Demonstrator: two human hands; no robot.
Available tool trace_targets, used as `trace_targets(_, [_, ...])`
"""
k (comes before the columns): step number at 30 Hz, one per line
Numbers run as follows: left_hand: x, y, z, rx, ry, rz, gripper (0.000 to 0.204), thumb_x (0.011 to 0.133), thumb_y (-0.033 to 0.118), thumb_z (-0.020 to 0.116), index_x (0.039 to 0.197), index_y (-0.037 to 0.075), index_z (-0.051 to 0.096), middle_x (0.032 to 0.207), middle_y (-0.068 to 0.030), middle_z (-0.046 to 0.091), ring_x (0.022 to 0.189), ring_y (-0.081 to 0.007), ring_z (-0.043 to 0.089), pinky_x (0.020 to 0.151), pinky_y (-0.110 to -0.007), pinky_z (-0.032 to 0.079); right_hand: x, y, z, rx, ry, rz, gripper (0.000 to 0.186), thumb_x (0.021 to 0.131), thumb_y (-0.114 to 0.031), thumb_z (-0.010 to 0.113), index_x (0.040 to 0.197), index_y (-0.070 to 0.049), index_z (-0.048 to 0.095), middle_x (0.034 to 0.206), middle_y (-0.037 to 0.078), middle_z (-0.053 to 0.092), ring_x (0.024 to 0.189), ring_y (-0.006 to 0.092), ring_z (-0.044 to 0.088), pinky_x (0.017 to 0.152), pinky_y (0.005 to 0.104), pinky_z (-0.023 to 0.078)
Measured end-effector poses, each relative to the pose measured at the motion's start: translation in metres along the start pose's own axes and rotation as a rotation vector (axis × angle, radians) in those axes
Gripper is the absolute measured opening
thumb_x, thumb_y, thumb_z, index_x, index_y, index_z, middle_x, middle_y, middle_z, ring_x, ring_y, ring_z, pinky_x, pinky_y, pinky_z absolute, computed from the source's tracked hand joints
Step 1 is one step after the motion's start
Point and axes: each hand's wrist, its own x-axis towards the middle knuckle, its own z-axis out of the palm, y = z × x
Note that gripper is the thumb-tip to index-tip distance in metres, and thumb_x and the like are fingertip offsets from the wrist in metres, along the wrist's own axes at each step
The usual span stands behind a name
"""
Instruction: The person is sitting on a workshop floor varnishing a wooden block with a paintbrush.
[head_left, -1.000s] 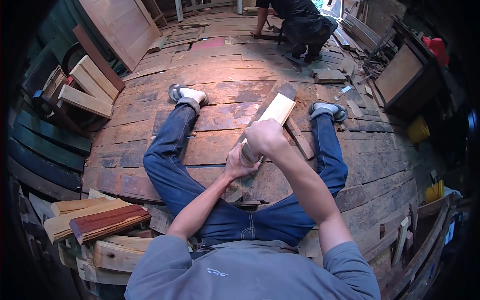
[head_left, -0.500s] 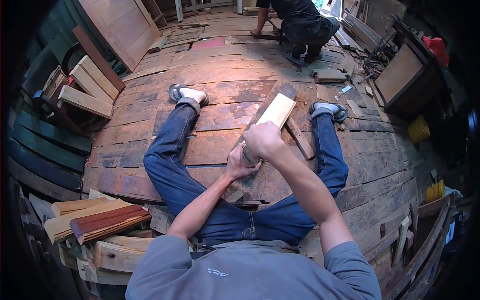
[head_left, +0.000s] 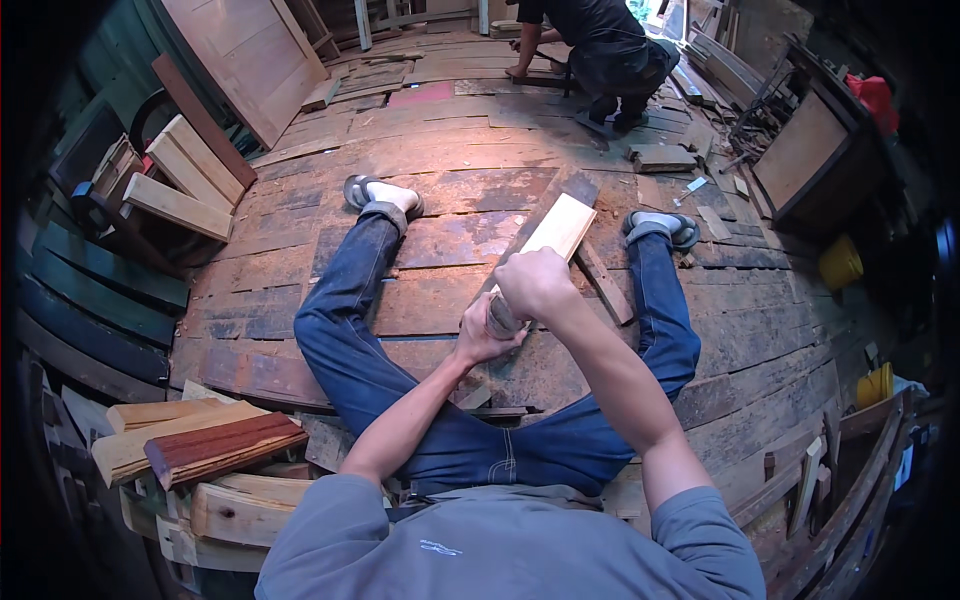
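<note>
Between my legs a pale wooden board (head_left: 563, 222) slants away from me, lying along a darker plank (head_left: 577, 184) on the floor. My left hand (head_left: 482, 335) is closed at the board's near end, its fingers around a greyish, rounded piece (head_left: 503, 318) whose kind I cannot make out. Just above it, my right hand (head_left: 537, 285) is curled into a fist on top of the board's near part. What its fingers grip is hidden beneath the hand.
Wooden mouldings, one a reddish-brown piece (head_left: 225, 446), are stacked at my left. A short dark batten (head_left: 604, 285) lies by my right leg. Further off, another person (head_left: 600, 60) crouches over the floor. A cabinet (head_left: 800, 145) and a yellow bucket (head_left: 840, 262) stand at the right.
The whole view has shifted slightly, with the scene a little lower and to the right. Both hands keep nearly the same place and closed pose on the board.
</note>
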Motion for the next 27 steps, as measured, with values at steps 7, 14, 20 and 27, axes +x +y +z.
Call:
trace_targets(7, [0.000, -0.004, -0.002, 0.027, -0.011, -0.069, 0.058, 0.058, 0.029, 0.085, 0.098, 0.000, 0.055, 0.087, -0.0171, 0.062, 0.080, -0.0318, 0.065, 0.072, -0.039, 0.052, -0.002, 0.012, -0.005, 0.042, -0.036, -0.007, 0.020, 0.068, -0.016, 0.070, 0.087, -0.008, 0.072, 0.089, 0.012, 0.071, 0.085, 0.0250, 0.070, 0.077, 0.0362, 0.054])
trace_targets(14, [0.003, 0.002, -0.003, 0.057, 0.022, -0.063, 0.058, 0.061, 0.031, 0.086, 0.098, -0.001, 0.055, 0.086, -0.0162, 0.064, 0.080, -0.0298, 0.067, 0.072, -0.037, 0.053, -0.006, 0.034, -0.007, 0.117, -0.005, 0.077, 0.032, 0.070, -0.032, 0.073, 0.091, -0.007, 0.072, 0.090, 0.014, 0.070, 0.086, 0.0295, 0.069, 0.076, 0.0382, 0.056])
trace_targets(20, [-0.001, -0.007, -0.001, 0.057, 0.051, -0.072, 0.061, 0.063, 0.033, 0.085, 0.104, -0.001, 0.055, 0.089, -0.0166, 0.065, 0.082, -0.0299, 0.067, 0.074, -0.038, 0.054, 0.001, 0.056, 0.011, 0.251, 0.022, 0.008, 0.032, 0.068, -0.034, 0.072, 0.088, -0.010, 0.074, 0.085, 0.013, 0.070, 0.081, 0.0293, 0.068, 0.072, 0.0379, 0.054])
trace_targets(27, [0.001, -0.013, -0.001, 0.073, 0.061, -0.046, 0.062, 0.064, 0.030, 0.085, 0.106, -0.002, 0.053, 0.090, -0.0181, 0.065, 0.084, -0.0321, 0.067, 0.073, -0.039, 0.054, 0.030, 0.087, 0.049, 0.426, 0.039, -0.214, 0.030, 0.069, -0.031, 0.072, 0.085, -0.005, 0.074, 0.080, 0.018, 0.069, 0.076, 0.0308, 0.068, 0.069, 0.0369, 0.053])
